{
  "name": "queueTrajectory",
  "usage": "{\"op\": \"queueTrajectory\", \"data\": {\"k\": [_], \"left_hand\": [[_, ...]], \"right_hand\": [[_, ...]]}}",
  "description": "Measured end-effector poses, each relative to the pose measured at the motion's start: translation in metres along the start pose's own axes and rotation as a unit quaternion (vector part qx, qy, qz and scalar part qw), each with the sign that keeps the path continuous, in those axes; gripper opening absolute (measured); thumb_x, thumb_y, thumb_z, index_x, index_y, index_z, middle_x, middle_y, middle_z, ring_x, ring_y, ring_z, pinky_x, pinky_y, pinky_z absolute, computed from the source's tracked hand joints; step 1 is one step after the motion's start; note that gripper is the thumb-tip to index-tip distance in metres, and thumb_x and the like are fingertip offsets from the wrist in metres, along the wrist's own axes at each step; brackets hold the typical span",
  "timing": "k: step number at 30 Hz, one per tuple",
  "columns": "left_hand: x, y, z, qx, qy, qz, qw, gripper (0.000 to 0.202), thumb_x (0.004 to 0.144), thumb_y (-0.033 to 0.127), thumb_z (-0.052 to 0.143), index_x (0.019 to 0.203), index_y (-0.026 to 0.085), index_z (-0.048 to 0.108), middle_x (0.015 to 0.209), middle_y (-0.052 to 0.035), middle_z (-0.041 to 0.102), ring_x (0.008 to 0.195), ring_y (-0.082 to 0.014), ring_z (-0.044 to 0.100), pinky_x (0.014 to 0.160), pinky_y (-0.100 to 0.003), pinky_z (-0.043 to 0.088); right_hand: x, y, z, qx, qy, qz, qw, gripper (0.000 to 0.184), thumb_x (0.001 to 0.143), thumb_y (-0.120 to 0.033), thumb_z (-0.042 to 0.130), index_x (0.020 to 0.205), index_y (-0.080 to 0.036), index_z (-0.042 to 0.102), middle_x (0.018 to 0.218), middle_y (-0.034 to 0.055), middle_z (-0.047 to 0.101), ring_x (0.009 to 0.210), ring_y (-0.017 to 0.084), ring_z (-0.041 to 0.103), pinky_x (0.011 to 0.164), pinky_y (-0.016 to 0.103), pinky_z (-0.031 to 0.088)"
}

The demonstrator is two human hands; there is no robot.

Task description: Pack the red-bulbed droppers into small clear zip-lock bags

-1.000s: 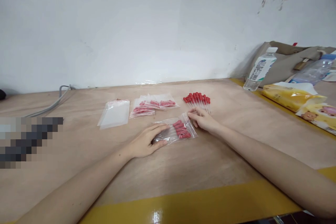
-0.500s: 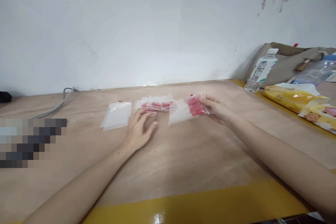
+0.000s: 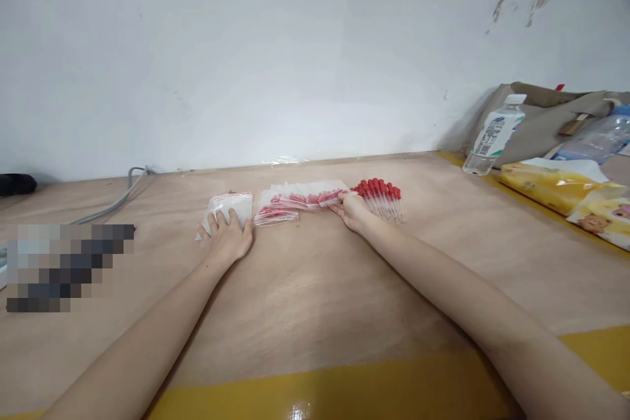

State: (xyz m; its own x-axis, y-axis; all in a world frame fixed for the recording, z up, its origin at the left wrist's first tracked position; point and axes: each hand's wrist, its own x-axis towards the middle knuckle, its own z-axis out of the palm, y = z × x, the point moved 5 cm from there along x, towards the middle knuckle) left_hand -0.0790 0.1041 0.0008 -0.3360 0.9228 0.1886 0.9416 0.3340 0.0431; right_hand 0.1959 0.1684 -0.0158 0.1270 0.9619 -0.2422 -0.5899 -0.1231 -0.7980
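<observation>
Left hand (image 3: 226, 236) splayed (palm-down), right hand (image 3: 352, 211) curled

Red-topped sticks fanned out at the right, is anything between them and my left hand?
Yes. On the direct way from the left hand, which lies over the pale bags, come the row of filled bags, then the right hand, right beside the red-topped sticks.

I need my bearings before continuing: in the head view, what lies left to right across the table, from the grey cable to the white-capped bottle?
Grey cable, clear bags, bags with red contents, red-topped tubes, white-capped bottle.
</observation>
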Motion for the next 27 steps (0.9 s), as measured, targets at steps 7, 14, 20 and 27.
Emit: {"op": "queueTrajectory", "data": {"k": [7,14,20,27], "left_hand": [[0.008,-0.005,0.004,0.004,-0.035,0.005,0.999,0.058,0.089,0.043,0.021,0.127,0.006,0.043,0.138,-0.0231,0.033,0.129,-0.0389,0.027,0.098,-0.058,0.023],[0.011,-0.014,-0.002,-0.017,-0.011,0.015,1.0,0.042,0.088,0.028,0.024,0.103,0.008,0.058,0.119,-0.0229,0.052,0.116,-0.0376,0.043,0.092,-0.057,0.031],[0.016,-0.021,-0.013,-0.069,0.035,-0.017,0.997,0.043,0.09,0.026,0.023,0.102,0.009,0.061,0.115,-0.0209,0.057,0.112,-0.0371,0.048,0.092,-0.058,0.033],[-0.03,0.026,-0.049,-0.251,0.242,0.267,0.898,0.051,0.094,0.034,0.02,0.13,0.006,0.042,0.138,-0.0139,0.039,0.133,-0.0231,0.026,0.109,-0.043,0.022]], "right_hand": [[-0.007,0.011,0.01,-0.04,-0.032,0.01,0.999,0.019,0.078,-0.001,0.039,0.081,-0.019,0.046,0.073,-0.0008,0.057,0.065,0.009,0.061,0.07,0.027,0.056],[-0.019,0.012,0.015,-0.136,-0.068,-0.006,0.988,0.009,0.084,-0.014,0.046,0.077,-0.018,0.047,0.073,0.0006,0.057,0.066,0.008,0.059,0.067,0.022,0.055],[-0.031,-0.023,-0.02,-0.335,-0.073,-0.008,0.939,0.015,0.068,-0.012,0.063,0.056,-0.013,0.054,0.06,0.0059,0.057,0.062,0.017,0.058,0.06,0.03,0.051],[-0.03,-0.076,-0.035,-0.755,0.058,-0.281,0.589,0.026,0.08,-0.027,0.046,0.065,-0.018,0.064,0.076,0.0079,0.063,0.082,0.023,0.058,0.075,0.038,0.041]]}}
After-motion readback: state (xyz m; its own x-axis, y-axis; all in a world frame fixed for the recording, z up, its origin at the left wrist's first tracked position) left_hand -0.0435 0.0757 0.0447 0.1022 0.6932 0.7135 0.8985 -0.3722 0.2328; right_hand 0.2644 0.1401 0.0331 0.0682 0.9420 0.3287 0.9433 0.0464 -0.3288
